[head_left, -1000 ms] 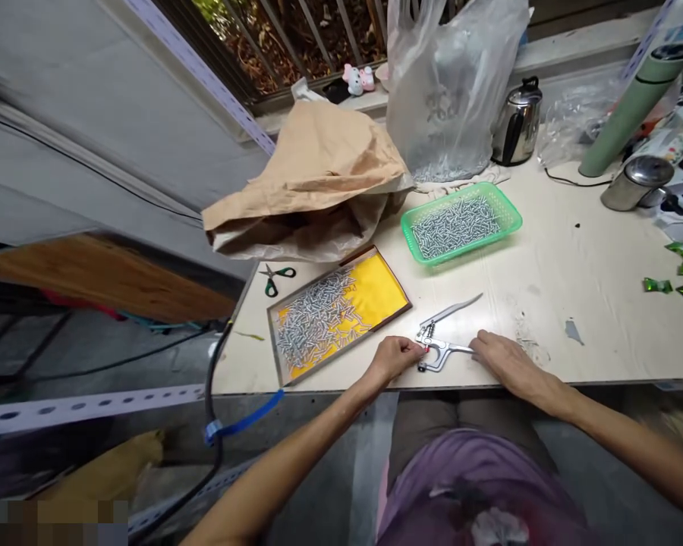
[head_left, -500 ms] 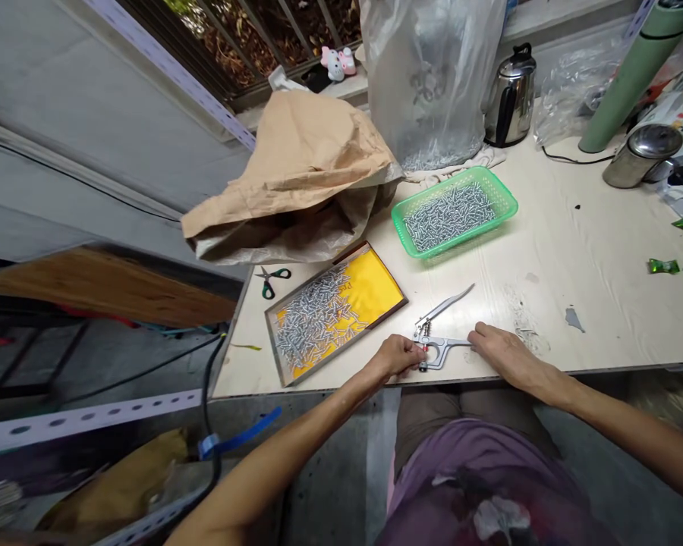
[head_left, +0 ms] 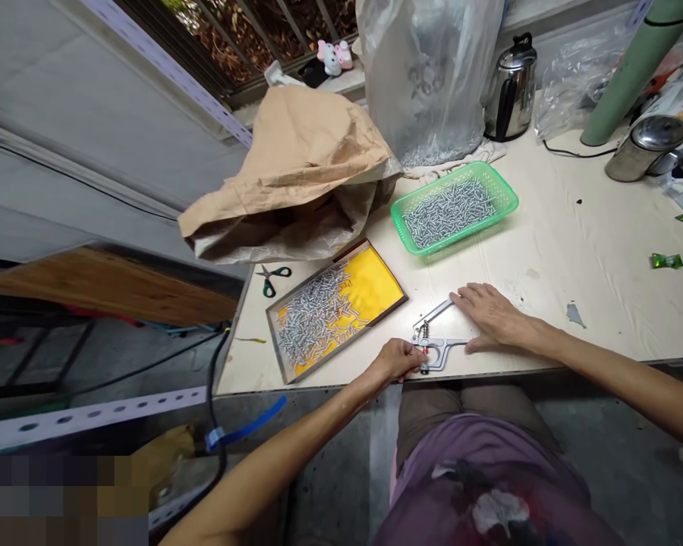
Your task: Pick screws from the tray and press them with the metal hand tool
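A pair of grey metal snap-fastener pliers (head_left: 445, 352) lies at the table's front edge, its handles spread wide and a spring between them near the head. My left hand (head_left: 397, 359) is closed in a pinch at the head, beside a small red part; any tiny piece between the fingertips is hidden. Across the handle ends, my right hand (head_left: 494, 317) has its fingers on the upper handle and its thumb by the lower one. Left of the pliers, a shallow tray (head_left: 379, 284) with a yellow bottom holds many small silver metal pins. More such pins fill a green plastic basket (head_left: 509, 199).
Green-handled scissors (head_left: 269, 280) lie left of the tray. Behind it slumps an open brown paper bag (head_left: 301, 144). A clear plastic bag (head_left: 426, 83), a steel kettle (head_left: 511, 91), a green flask (head_left: 631, 76) and a steel mug (head_left: 640, 152) stand at the back. Green-wrapped sweets (head_left: 665, 261) lie at right.
My right hand has moved up from the lower handle and spread to reach the upper handle too. My left hand keeps its pinch at the pliers' head.
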Demonstrator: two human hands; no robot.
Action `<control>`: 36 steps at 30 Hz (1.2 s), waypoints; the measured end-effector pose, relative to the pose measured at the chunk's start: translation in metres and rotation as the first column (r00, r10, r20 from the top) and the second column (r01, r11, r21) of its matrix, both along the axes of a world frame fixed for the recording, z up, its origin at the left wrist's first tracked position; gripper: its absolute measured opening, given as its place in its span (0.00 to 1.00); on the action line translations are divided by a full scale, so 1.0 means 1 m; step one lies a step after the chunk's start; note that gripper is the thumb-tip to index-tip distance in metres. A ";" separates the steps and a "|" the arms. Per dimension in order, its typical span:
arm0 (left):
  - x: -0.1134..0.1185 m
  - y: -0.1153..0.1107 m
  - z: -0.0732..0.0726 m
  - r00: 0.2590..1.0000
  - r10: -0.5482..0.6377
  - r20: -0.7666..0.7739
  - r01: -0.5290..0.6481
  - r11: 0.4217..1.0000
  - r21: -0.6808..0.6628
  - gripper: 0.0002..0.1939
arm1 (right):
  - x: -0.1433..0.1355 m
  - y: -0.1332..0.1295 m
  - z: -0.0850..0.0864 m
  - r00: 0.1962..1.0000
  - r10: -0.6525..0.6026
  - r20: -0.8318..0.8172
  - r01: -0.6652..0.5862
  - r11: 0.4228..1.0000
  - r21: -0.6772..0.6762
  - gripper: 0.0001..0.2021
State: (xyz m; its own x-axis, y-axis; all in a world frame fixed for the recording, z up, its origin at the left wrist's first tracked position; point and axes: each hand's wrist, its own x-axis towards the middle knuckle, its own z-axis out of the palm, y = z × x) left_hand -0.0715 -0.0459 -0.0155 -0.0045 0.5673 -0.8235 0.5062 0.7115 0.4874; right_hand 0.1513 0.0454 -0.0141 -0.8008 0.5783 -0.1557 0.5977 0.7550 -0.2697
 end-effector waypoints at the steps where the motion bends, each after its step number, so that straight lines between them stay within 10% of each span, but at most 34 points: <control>1: 0.001 0.000 0.000 1.000 0.009 -0.002 -0.009 1.000 0.000 0.17 | -0.002 0.000 0.002 1.000 -0.004 0.006 0.004 1.000 0.003 0.49; 6: -0.001 -0.006 0.007 1.000 -0.003 -0.027 0.004 1.000 0.013 0.18 | -0.003 -0.005 0.011 1.000 -0.009 0.021 0.008 0.999 0.049 0.35; 9: -0.002 -0.014 0.012 0.966 -0.092 -0.243 0.156 0.954 0.258 0.17 | -0.002 -0.009 0.014 1.000 -0.012 0.025 0.011 0.999 0.050 0.26; 13: 0.015 -0.015 0.013 0.863 -0.201 -0.464 0.478 0.620 0.622 0.09 | -0.003 -0.016 0.015 1.000 -0.026 0.014 0.025 0.999 0.043 0.17; 18: 0.045 0.011 -0.002 0.695 -0.374 -0.614 0.717 0.307 0.625 0.28 | 0.000 -0.023 0.017 0.999 -0.036 0.014 0.036 0.999 0.030 0.23; 23: 0.051 0.028 -0.008 0.627 -0.468 -0.623 0.773 0.273 0.573 0.30 | 0.006 -0.027 0.016 0.998 -0.054 0.026 0.053 0.997 0.059 0.31; 30: 0.057 0.031 -0.005 0.575 -0.478 -0.664 0.817 0.285 0.502 0.10 | 0.003 -0.021 0.010 0.997 -0.058 0.049 0.054 0.995 0.078 0.03; 36: 0.057 0.051 -0.012 0.585 -0.480 -0.654 0.810 0.308 0.498 0.06 | -0.002 -0.007 0.010 0.996 -0.022 0.085 0.018 0.999 0.047 0.07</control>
